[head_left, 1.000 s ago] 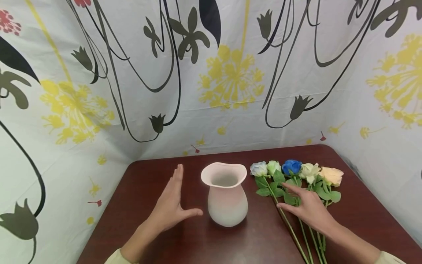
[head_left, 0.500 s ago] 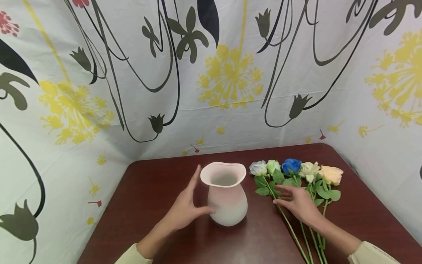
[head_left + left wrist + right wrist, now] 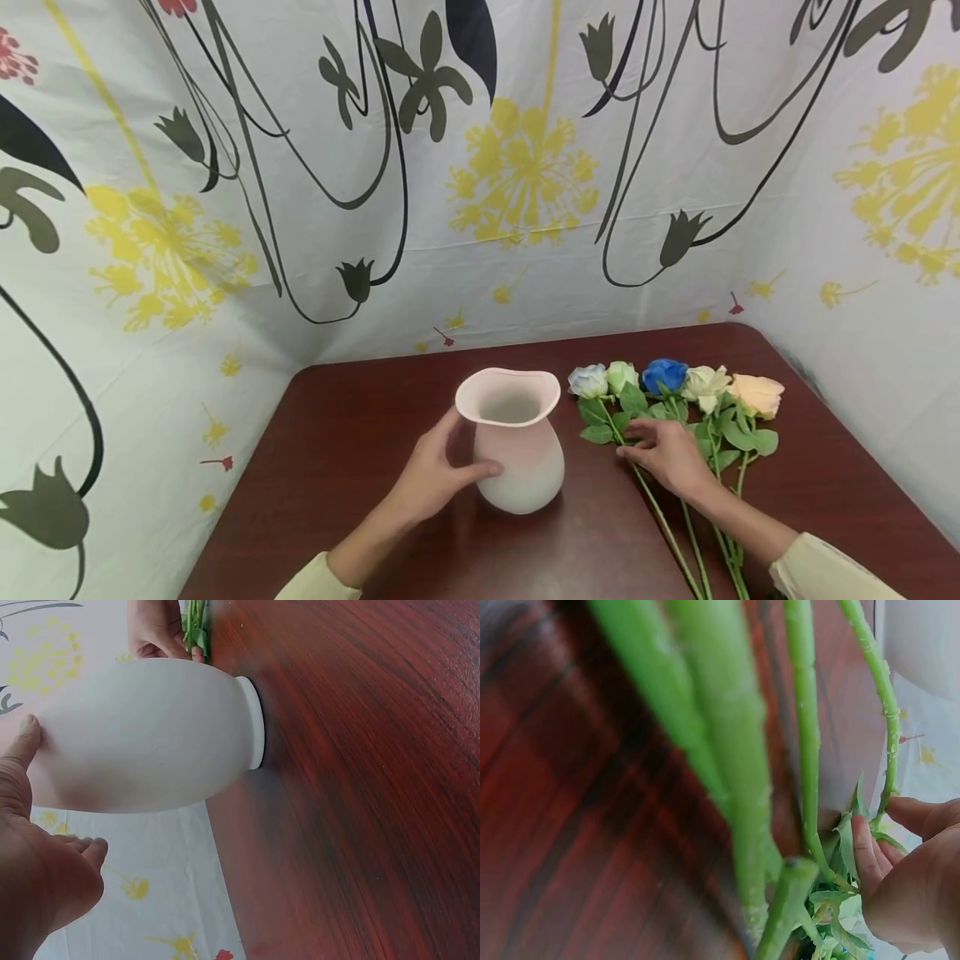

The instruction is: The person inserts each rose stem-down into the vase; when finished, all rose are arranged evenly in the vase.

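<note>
A pale pink and white vase (image 3: pixel 525 467) with a wavy rim stands upright on the table. My left hand (image 3: pixel 429 477) is at its left side, thumb against the front of the body and fingers partly hidden behind. In the left wrist view the thumb of the left hand (image 3: pixel 45 877) touches the vase (image 3: pixel 150 735), while the visible fingertips look apart from it. My right hand (image 3: pixel 667 454) has thumb and curled fingers about the stem of the leftmost, pale blue rose (image 3: pixel 588 382). The right wrist view shows the thumb of the right hand (image 3: pixel 919 877) against that stem (image 3: pixel 885 712).
Several more roses lie side by side on the right: light green (image 3: pixel 621 377), blue (image 3: pixel 664 377), cream (image 3: pixel 707 388) and peach (image 3: pixel 757 395). Their stems run toward the near edge. The dark red table (image 3: pixel 360 417) meets a patterned cloth (image 3: pixel 375 233) behind.
My left hand has moved right to the vase, its thumb now on the front. My right hand has shifted left and its fingers have drawn in around the leftmost stem.
</note>
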Demonstrator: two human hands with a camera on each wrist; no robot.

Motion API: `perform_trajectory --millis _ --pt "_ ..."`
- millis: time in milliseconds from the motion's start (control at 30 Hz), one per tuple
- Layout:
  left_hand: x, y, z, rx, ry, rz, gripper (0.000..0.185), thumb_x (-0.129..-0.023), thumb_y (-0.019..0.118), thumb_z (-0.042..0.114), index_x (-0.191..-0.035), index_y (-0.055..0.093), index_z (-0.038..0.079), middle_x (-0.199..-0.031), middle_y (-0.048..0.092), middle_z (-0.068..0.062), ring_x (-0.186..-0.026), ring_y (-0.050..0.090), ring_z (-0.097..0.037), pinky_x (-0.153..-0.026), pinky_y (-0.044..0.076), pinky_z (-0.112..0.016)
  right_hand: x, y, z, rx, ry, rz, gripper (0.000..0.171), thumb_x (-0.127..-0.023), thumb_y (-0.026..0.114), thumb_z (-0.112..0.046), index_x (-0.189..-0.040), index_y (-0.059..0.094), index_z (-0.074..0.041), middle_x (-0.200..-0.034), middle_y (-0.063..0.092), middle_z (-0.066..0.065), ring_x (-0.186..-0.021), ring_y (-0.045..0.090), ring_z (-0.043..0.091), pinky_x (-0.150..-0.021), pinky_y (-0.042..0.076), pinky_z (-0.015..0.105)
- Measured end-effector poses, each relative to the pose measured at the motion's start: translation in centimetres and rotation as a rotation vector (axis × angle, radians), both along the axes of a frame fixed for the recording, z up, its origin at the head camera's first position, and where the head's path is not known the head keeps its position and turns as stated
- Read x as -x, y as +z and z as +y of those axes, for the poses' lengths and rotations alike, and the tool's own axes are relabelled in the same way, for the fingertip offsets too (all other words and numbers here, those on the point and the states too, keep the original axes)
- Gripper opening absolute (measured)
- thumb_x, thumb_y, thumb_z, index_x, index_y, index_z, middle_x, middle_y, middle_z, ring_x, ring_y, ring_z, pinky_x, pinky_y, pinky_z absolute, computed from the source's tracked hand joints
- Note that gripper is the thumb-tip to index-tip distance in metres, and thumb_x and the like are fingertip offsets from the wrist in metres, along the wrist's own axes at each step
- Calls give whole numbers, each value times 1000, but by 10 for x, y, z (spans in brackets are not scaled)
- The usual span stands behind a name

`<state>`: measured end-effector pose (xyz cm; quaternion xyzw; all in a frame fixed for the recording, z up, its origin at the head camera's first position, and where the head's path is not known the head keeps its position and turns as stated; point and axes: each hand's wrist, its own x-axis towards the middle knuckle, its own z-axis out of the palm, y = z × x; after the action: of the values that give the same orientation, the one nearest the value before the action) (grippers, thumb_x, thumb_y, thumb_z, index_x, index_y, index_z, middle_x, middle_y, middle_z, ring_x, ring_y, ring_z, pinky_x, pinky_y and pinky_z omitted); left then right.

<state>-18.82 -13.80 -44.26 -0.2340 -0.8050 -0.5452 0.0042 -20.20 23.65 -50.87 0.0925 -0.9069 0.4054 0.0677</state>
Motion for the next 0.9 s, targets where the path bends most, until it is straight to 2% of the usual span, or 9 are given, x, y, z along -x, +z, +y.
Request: perform_trajectory --millis 167,367,567,733,900 --pt "-1 0 4 -6 -24 -16 90 -81 97 32 -155 47 39 -146 61 15 -138 53 -10 -122 35 -49 1 4 1 39 -21 -54 30 -91 85 -10 -115 75 5 -105 77 20 -86 76 29 -64 60 32" --pt "-2 -2 8 -1 -50 -36 87 -83 95 30 -155 47 38 -145 61 13 -132 58 -11 -115 45 -41 3 10 1 103 -44 -163 30 -95 80 -9 -118 73 9 -106 76 22 -92 75 33 -66 60 32" --pt "-1 -2 10 0 -63 -36 86 -83 95 27 -154 48 36 -147 59 12 -132 58 -12 -114 47 -37 3 17 0 180 -71 -247 32 -97 78 -8 -121 71 11 -110 76 25 -95 75 33 -67 61 34" --pt "-2 -2 10 12 -58 -31 86 -83 95 28 -155 48 33 -147 59 12 -132 58 -13 -113 47 -37 3 20 0 262 -74 -288 32 -98 77 -5 -123 70 13 -110 76 25 -99 76 32 -69 61 32" --pt "-3 -1 10 14 -57 -38 86 -83 95 28 -155 47 34 -147 59 12 -132 58 -12 -113 47 -38 3 21 -1 336 -55 -294 32 -98 75 -4 -123 69 15 -106 77 23 -89 77 27 -69 62 30"
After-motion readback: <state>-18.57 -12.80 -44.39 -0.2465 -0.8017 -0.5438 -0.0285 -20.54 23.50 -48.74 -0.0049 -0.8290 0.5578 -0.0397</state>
